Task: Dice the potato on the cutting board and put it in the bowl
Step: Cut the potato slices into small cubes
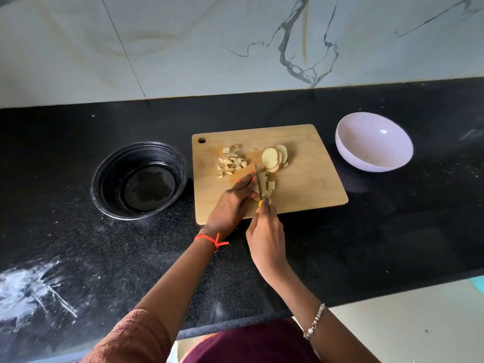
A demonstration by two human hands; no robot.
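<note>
on the cutting board, the left hand lies with fingers straight and pressed together on a stack of potato slices at the board's 6 o'clock. the right hand grips a knife (yellow handle), blade down in that stack. diced pieces lie at 10 o'clock, fanned slices at 1 o'clock. the pale bowl sits at the board's 3 o'clock, a black bowl at 9 o'clock.
</note>
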